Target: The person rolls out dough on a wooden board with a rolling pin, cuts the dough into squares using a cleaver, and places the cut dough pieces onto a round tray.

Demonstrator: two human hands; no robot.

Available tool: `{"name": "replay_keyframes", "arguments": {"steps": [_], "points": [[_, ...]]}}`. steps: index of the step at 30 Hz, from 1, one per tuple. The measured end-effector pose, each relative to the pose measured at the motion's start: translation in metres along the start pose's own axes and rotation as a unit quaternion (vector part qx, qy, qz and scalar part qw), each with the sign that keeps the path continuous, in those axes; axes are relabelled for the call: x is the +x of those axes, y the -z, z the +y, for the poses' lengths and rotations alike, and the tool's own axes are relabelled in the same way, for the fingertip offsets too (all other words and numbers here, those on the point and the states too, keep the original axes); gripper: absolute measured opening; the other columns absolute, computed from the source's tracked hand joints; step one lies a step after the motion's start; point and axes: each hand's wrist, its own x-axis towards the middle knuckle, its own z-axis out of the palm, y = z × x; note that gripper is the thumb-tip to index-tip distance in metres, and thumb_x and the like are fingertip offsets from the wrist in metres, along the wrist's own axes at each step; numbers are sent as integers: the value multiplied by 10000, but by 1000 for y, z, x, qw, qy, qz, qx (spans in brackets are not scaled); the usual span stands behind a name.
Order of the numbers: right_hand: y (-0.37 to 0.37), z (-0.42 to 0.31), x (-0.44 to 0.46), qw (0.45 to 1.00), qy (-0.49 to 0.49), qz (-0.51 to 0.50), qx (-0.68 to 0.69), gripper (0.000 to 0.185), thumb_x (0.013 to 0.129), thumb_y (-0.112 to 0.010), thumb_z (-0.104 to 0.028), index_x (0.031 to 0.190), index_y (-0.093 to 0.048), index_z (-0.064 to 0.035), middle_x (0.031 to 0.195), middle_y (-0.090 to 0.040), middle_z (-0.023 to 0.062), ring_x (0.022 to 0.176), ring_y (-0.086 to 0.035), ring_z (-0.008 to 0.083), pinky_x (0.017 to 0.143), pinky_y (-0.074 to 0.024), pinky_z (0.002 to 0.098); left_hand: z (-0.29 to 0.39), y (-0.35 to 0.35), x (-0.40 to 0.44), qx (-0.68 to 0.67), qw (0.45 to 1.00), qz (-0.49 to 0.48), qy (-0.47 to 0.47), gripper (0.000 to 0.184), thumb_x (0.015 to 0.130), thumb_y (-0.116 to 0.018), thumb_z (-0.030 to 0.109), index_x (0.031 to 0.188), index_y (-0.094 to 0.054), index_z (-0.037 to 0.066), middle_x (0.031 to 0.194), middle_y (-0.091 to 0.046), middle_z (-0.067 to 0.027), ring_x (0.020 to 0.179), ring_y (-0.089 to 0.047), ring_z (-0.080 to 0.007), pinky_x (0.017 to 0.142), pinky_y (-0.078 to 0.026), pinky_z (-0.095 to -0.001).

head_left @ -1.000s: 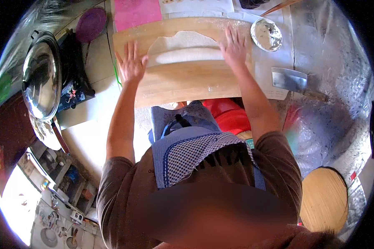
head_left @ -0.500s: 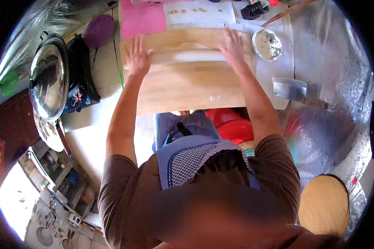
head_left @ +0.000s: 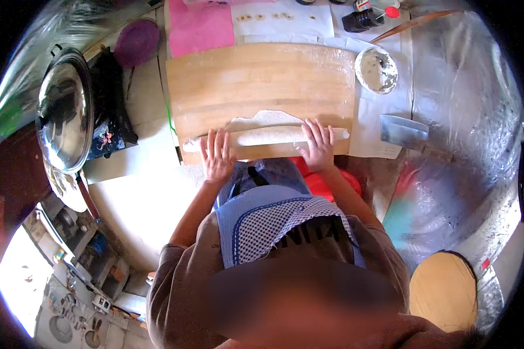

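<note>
A long, whitish rolling pin (head_left: pixel 266 136) lies crosswise near the front edge of a wooden board (head_left: pixel 259 75). Just beyond it shows a thin sheet of dough (head_left: pixel 268 118); how much dough is under or around the pin is hidden. My left hand (head_left: pixel 218 156) rests on the left part of the pin, fingers outstretched over it. Toward the pin's right end, my right hand (head_left: pixel 318 145) presses on it the same way, with fingers spread. Neither hand is wrapped around the pin.
Right of the board are a bowl of white powder (head_left: pixel 376 70), a cleaver (head_left: pixel 404 132) and a dark bottle (head_left: pixel 361 22). A pink sheet (head_left: pixel 201 23) lies behind. To the left stand a lidded metal pan (head_left: pixel 66 110) and a purple round thing (head_left: pixel 137 43).
Both hands and the rolling pin have come from the board's far side to its near edge. My elbows have bent, and the dough sheet now shows near the front.
</note>
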Motion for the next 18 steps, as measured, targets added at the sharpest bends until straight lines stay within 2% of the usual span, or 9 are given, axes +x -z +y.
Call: {"name": "replay_keyframes", "arguments": {"steps": [2,3,5,6,7,10,12,14,18], "points": [[13,-23,4,996,-85,2,14,649,823,-668,-411,1372,-505,-106,1489,-416,77,1410,-308,335,1135,-174,558,0,-5,-1,-45,999,14,0,841,869,-559,544,1517,-264,95,1584,-232,-135,1466,-169,-381,1169,-76,-592],[9,-17,20,994,-99,-49,-22,738,846,-617,-487,1423,-434,-64,1557,-309,75,1453,-217,341,1151,-119,588,-4,-7,17,-35,999,32,5,823,893,-508,573,1520,-259,102,1587,-230,-124,1466,-168,-382,1168,-72,-593],[5,13,87,995,-36,21,-88,737,888,-559,-509,1448,-393,-60,1564,-299,71,1451,-228,329,1148,-123,605,-25,-8,93,22,996,82,10,796,927,-439,604,1527,-248,118,1592,-226,-104,1469,-160,-372,1169,-66,-595],[-1,34,135,993,-57,48,-94,729,903,-535,-519,1458,-381,-71,1568,-290,68,1453,-224,324,1145,-135,609,-37,-6,134,66,992,109,10,784,936,-421,606,1529,-243,126,1594,-224,-94,1472,-155,-361,1170,-63,-594],[-5,51,176,989,-76,77,-99,722,918,-511,-528,1468,-369,-82,1573,-281,64,1455,-221,319,1142,-147,614,-45,5,180,42,993,111,26,770,943,-423,585,1531,-240,122,1591,-231,-104,1474,-161,-349,1169,-62,-594],[4,41,248,981,-77,144,-107,695,922,-523,-502,1461,-380,-86,1570,-289,64,1451,-231,317,1131,-188,609,-30,39,255,52,989,141,12,751,947,-432,563,1526,-256,119,1591,-232,-108,1478,-164,-321,1171,-63,-590],[-5,8,205,998,-25,9,-49,703,917,-542,-492,1464,-373,-85,1566,-296,67,1451,-233,314,1129,-200,599,-5,23,212,67,992,104,-14,746,942,-439,564,1520,-275,120,1593,-226,-104,1481,-162,-305,1174,-65,-585],[3,-14,155,999,-18,35,-22,715,896,-595,-447,1465,-366,-81,1557,-308,79,1453,-231,316,1131,-201,592,5,16,179,36,996,68,-50,778,916,-473,553,1511,-287,88,1593,-224,-115,1488,-149,-291,1177,-51,-581],[20,-46,60,996,-20,-34,74,704,860,-634,-343,1456,-375,-73,1539,-324,120,1445,-252,336,1145,-185,569,21,17,74,-89,993,-2,-84,811,893,-471,560,1502,-294,54,1591,-225,-131,1489,-150,-295,1174,-45,-588]]}}
